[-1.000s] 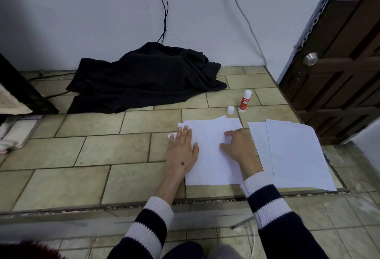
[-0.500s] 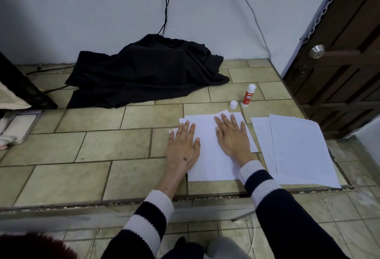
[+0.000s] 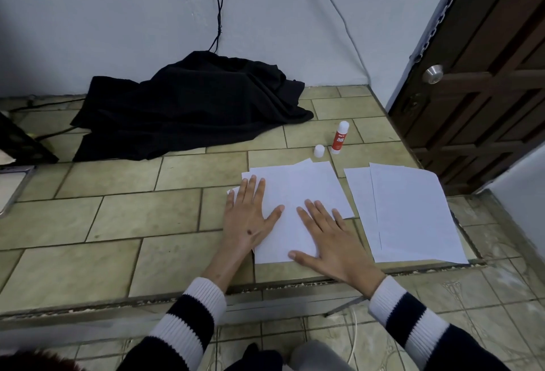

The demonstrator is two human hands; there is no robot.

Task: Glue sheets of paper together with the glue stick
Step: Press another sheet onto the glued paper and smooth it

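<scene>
While a black cloth [image 3: 188, 108] lies heaped against the wall, a person kneels at a tiled ledge [image 3: 103, 223] with both hands spread flat, fingers straight, on a stack of white sheets [image 3: 298, 193]: left hand [image 3: 247, 217] on its left edge, right hand [image 3: 330, 238] on its near right corner. Spare sheets [image 3: 410, 214] lie just to the right. Beyond stand the uncapped glue stick [image 3: 339, 137] and, just beside it, its cap [image 3: 318, 151].

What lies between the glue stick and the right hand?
In the head view, the loose white cap and the pressed paper sheets lie between the glue stick and the right hand.
</scene>
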